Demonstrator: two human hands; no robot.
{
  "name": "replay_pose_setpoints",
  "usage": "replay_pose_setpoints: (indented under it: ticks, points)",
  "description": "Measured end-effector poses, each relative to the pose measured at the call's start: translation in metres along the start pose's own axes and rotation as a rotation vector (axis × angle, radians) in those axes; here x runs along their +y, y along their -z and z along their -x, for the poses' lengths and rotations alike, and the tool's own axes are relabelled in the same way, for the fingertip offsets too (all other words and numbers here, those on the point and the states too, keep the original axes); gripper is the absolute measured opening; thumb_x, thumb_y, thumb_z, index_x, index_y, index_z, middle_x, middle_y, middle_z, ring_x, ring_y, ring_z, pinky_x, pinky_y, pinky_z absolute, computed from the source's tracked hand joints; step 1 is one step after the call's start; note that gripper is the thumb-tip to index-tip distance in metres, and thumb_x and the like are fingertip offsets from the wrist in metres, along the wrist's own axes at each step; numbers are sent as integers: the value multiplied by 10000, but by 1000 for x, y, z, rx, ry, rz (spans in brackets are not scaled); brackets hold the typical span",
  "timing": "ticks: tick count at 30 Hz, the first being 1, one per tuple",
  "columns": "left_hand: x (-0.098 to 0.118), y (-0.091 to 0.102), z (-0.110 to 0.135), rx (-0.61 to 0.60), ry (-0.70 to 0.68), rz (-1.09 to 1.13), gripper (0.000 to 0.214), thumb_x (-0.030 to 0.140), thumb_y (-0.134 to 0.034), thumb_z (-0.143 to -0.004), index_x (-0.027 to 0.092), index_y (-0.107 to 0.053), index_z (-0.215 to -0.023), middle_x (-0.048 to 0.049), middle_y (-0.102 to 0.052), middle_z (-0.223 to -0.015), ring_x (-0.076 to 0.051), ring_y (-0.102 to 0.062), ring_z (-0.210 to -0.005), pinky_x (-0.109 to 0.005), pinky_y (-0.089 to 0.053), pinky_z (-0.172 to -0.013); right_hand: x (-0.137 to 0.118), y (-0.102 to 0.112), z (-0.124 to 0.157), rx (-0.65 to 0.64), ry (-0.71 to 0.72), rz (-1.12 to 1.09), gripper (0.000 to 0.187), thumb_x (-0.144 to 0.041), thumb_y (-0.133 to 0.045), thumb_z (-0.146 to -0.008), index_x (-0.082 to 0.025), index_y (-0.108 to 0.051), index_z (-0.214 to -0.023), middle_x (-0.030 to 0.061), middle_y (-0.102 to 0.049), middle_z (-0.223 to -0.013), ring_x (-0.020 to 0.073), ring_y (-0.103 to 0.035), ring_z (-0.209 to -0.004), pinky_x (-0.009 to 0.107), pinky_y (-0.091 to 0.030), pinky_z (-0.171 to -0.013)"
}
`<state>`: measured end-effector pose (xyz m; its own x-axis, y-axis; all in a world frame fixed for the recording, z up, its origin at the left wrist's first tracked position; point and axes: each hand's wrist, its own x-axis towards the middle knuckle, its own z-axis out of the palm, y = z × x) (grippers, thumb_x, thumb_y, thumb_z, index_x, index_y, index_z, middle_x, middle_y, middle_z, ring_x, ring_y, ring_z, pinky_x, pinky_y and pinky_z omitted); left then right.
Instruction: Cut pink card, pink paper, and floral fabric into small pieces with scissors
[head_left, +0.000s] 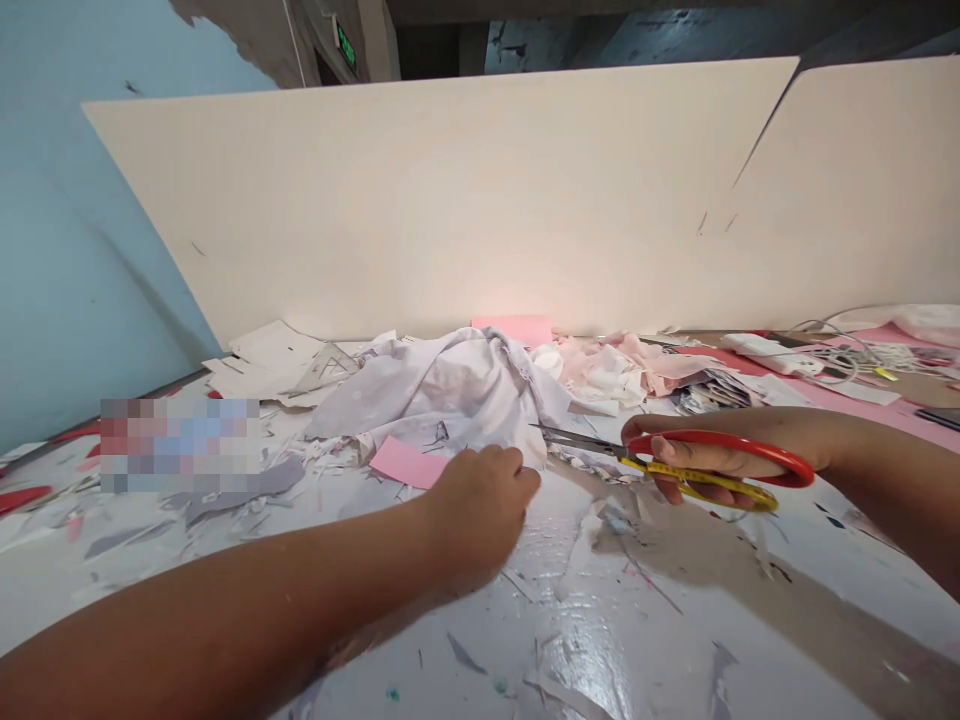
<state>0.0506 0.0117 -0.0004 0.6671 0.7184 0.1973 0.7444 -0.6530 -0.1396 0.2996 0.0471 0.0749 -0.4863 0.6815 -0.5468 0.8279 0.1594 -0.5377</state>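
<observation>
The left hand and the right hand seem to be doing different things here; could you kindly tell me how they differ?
The left hand is curled, knuckles up, at the edge of the crumpled white cloth, while the right hand grips the scissors by their red and yellow handles. The left hand holds no tool. Both are bare.

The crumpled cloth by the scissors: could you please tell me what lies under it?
Under the crumpled cloth, a pink paper sheet shows at the near edge; the rest is covered.

One left hand [480,510] and one right hand [694,450], with one pair of scissors [577,440] in the right hand. Two pink paper sheets [409,462], one crumpled white cloth [442,395], two upright white boards [420,200].
</observation>
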Motion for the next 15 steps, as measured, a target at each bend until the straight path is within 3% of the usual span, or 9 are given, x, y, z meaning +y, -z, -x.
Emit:
replay_pose_setpoints:
  ticks: [6,9,15]
  points:
    - [38,2,-7,-12,-146,0,128,182,-483,-649,158,-469,-774,-47,-502,-719,-164,-468,-597,-277,-352,-487,0,21,-9,29,28,112,575,-683,-304,-719,-205,-414,-1020,73,-548,-875,68,-410,-458,218,-350,-417]
    - [44,1,-22,-78,-86,-34,233,126,-534,-591,120,-488,-819,-61,-521,-677,-167,-498,-580,-264,-358,-475,2,32,-16,31,-10,127,646,-669,-388,-695,-227,-357,-1165,80,-546,-929,95,-435,-541,207,-339,-426]
    - [46,-3,-61,-204,130,-99,484,171,-647,-560,86,-489,-1010,-123,-574,-743,-217,-561,-681,-278,-391,-524,2,42,-34,-50,39,59,637,-641,-457,-674,-187,-405,-1117,98,-546,-999,87,-464,-570,184,-334,-432]
